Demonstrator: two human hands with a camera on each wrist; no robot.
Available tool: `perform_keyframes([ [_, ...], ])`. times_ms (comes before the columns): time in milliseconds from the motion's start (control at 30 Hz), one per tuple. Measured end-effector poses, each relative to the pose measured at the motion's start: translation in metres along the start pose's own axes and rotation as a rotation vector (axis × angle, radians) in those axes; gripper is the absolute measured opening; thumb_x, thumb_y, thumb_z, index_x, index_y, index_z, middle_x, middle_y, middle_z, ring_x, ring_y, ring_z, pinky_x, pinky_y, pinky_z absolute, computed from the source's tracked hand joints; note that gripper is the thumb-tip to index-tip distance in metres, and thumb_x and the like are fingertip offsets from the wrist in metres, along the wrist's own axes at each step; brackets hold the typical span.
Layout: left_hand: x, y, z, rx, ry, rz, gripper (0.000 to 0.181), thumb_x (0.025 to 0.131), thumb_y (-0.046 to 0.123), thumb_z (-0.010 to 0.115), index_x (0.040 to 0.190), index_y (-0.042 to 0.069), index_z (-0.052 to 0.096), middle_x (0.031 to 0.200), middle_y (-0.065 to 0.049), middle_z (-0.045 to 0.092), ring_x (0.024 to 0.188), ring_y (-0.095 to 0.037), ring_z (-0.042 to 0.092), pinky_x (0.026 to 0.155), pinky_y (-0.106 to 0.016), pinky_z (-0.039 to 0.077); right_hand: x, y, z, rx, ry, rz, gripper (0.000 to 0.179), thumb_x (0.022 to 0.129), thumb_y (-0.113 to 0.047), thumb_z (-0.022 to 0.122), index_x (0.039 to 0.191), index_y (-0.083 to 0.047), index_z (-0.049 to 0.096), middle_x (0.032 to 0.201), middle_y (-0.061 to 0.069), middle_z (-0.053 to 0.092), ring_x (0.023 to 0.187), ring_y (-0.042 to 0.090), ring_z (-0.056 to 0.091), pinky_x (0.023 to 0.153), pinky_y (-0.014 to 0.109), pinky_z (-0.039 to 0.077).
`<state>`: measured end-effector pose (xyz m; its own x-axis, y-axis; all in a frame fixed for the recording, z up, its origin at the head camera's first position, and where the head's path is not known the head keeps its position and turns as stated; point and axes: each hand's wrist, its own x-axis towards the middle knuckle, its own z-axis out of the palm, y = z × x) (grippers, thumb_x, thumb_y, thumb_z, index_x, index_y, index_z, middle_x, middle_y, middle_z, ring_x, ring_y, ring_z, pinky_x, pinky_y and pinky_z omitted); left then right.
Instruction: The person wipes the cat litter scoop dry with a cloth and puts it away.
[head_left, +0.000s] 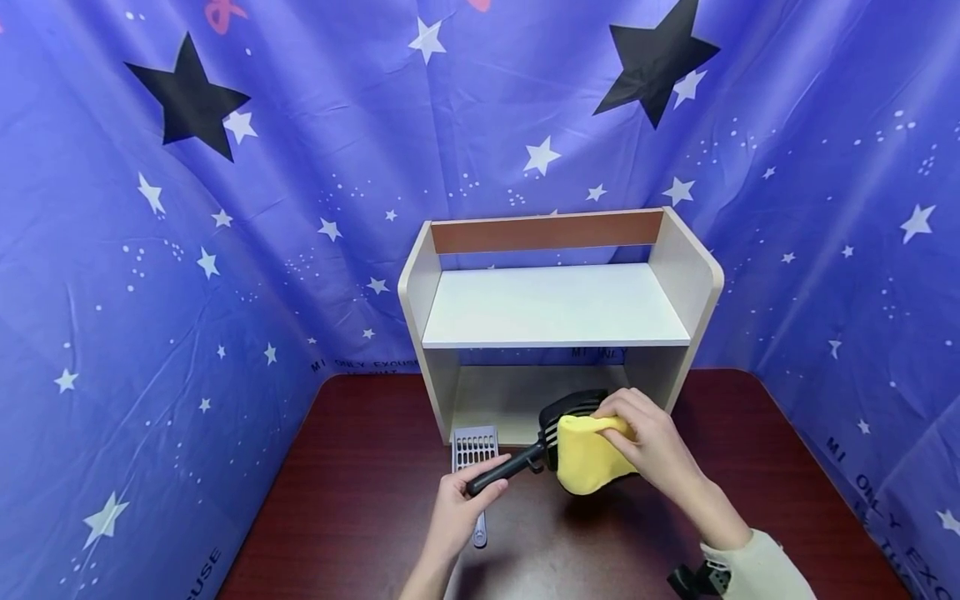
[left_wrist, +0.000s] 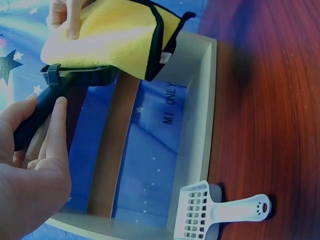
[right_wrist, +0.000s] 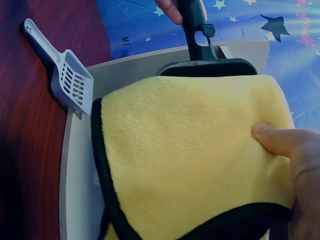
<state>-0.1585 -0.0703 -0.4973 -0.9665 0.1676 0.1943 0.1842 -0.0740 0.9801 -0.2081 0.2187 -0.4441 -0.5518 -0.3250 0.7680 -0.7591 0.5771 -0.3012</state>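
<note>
My left hand (head_left: 452, 510) grips the handle of a black slotted litter scoop (head_left: 508, 472), held in the air with its head up and to the right. A yellow cloth (head_left: 587, 460) with black edging lies over part of the scoop's head. My right hand (head_left: 654, 440) pinches that cloth, thumb on the near face, at the scoop's right side. In the right wrist view the cloth (right_wrist: 195, 150) hides most of the scoop head. A light grey litter scoop (left_wrist: 240, 210), its handle end marked with a paw print, lies by the shelf's front edge, just beyond my left hand.
A pale two-level shelf unit (head_left: 555, 304) stands on the dark red table (head_left: 337, 500) behind my hands. Blue star-printed curtain (head_left: 300, 208) surrounds the table at the back and sides. A black device (head_left: 699, 578) sits on my right wrist.
</note>
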Motion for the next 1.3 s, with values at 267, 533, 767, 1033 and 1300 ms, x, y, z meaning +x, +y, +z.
perform_keyframes([
  [267,0.0,0.0,0.003,0.006,-0.036,-0.01,0.035,0.089,0.001,0.069,0.122,-0.009,0.065,0.124,-0.028,0.066,0.099,0.003,0.065,0.083,-0.012,0.054,0.001,-0.002,0.01,-0.013,0.06,-0.015,0.029,0.067,0.011,0.078,0.084,-0.009,0.066,0.086,-0.002,0.065,0.084,0.011,0.053,0.074,0.019,0.041],
  [533,0.0,0.002,0.01,-0.015,-0.045,-0.049,0.036,0.088,0.001,0.07,0.123,-0.009,0.065,0.126,-0.027,0.065,0.099,0.003,0.065,0.082,-0.011,0.054,0.001,-0.003,0.016,-0.059,0.068,0.013,0.018,0.076,0.001,0.077,0.084,-0.009,0.065,0.086,-0.001,0.064,0.083,0.012,0.053,0.07,0.019,0.041],
  [767,-0.001,0.0,0.014,-0.018,-0.051,-0.052,0.037,0.088,0.002,0.071,0.123,-0.009,0.065,0.125,-0.027,0.065,0.095,0.003,0.065,0.079,-0.011,0.054,0.0,-0.006,0.024,-0.109,0.116,0.055,0.027,0.068,0.005,0.081,0.083,-0.009,0.063,0.083,-0.001,0.062,0.08,0.011,0.052,0.064,0.02,0.041],
  [1033,-0.002,0.004,0.018,-0.011,-0.053,-0.087,0.037,0.087,0.002,0.072,0.122,-0.008,0.066,0.126,-0.026,0.066,0.093,0.002,0.063,0.076,-0.011,0.053,-0.003,-0.009,0.031,-0.197,0.183,0.102,0.024,0.066,0.0,0.079,0.08,-0.009,0.061,0.077,0.0,0.059,0.073,0.013,0.049,0.061,0.024,0.038],
  [1300,-0.004,0.005,0.016,-0.012,-0.066,-0.064,0.037,0.087,0.001,0.072,0.122,-0.008,0.066,0.126,-0.026,0.066,0.093,0.002,0.062,0.076,-0.011,0.052,-0.005,-0.011,0.034,-0.237,0.228,0.167,0.025,0.065,-0.003,0.08,0.08,-0.009,0.061,0.075,0.001,0.059,0.068,0.014,0.05,0.056,0.029,0.041],
])
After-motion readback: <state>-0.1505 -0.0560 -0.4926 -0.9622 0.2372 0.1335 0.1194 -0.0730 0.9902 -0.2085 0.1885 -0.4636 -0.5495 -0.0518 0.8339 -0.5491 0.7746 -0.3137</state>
